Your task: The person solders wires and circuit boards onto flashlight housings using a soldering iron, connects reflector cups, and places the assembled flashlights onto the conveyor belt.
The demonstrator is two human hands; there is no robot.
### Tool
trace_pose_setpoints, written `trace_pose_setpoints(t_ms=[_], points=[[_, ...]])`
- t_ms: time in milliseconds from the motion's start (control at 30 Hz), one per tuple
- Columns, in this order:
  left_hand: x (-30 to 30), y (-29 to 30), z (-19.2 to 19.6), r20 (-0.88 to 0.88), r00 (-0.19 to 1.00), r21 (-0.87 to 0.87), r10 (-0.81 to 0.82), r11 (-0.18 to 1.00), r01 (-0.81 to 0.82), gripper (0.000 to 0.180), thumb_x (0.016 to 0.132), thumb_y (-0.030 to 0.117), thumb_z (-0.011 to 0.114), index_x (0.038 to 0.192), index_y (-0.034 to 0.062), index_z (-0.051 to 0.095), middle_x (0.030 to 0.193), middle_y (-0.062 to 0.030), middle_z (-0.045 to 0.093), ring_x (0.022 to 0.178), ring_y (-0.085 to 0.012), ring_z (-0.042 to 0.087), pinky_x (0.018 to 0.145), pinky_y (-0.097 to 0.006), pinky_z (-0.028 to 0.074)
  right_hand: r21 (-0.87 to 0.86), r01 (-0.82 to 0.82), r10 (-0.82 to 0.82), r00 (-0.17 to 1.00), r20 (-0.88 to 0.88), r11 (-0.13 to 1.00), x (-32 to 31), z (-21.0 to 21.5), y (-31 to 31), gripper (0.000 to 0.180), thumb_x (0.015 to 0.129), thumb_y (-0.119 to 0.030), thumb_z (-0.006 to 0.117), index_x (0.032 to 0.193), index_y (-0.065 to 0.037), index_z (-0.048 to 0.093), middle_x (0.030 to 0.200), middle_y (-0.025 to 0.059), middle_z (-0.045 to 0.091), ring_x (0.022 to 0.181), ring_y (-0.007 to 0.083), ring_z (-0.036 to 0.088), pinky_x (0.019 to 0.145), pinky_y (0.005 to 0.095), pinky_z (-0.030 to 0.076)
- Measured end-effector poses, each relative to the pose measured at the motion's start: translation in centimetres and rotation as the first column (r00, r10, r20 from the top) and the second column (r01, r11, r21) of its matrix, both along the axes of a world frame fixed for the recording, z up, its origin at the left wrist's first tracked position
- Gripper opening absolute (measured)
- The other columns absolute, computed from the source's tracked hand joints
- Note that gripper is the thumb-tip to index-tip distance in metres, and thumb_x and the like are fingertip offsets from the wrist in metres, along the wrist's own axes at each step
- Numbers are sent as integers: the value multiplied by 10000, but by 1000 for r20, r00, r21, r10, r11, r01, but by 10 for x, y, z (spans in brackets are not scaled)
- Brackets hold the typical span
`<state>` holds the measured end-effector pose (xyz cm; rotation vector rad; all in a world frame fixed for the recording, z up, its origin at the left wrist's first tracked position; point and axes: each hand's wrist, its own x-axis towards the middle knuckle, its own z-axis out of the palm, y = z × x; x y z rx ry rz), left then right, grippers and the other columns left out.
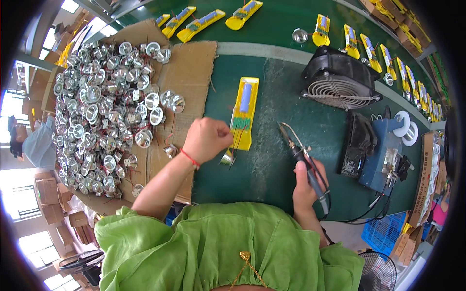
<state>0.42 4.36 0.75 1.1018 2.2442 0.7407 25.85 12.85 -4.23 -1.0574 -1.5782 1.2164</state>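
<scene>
A yellow plastic torch housing [246, 138] lies on the green bench in front of me, with a blue cylindrical battery [246, 97] and a small green circuit board [241, 122] in it. At its lower left, my left hand [208, 139] is closed in a pinch, fingertips at the thin wires [236, 141] by the board; the exact grip is partly hidden. Just below the housing sits a silver lamp reflector [226, 157]. My right hand [304, 186] grips a soldering iron [310, 175] with a curved metal feed tube, its tip raised to the housing's right, apart from it.
A heap of silver reflectors [92, 111] covers cardboard [189, 72] at left. To the right stand a black fan [340, 77], a blue soldering unit [381, 160] and a white solder reel [410, 134]. More yellow housings [201, 25] line the far side. Another person [41, 143] is at far left.
</scene>
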Motion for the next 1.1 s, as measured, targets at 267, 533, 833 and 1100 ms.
trace_pose_setpoints(t_ms=[267,533,833,1100], points=[[-115,212,-2,-293,932,264,213,955,-135,420,735,465,738,906,81,727,843,-92,701,817,-190,671,770,-322,520,-87,-33,38,998,58,996,2,0,3,224,829,-97,705,985,17,592,838,105,612,711,176,593,642,291,479],[-144,223,6,-558,829,-194,-47,978,-75,436,705,511,715,977,171,727,1001,-61,705,935,-226,670,798,-360,531,-168,-55,68,995,77,984,5,5,6,240,841,-113,695,1015,12,586,874,107,618,764,173,601,671,297,486],[18,-7,13,-681,697,-19,-225,957,290,466,658,524,773,786,114,591,663,-30,572,623,-234,594,665,-389,454,-119,0,2,1000,18,993,-1,2,-1,224,867,-102,665,1017,48,592,806,71,619,649,109,576,596,232,462],[-69,-95,48,-579,705,363,410,904,-228,188,741,135,757,878,89,639,774,-47,651,648,-183,632,572,-316,497,60,-7,7,1000,-4,998,-6,-3,-6,215,862,-104,672,1004,47,614,700,58,622,604,103,575,568,220,453]])
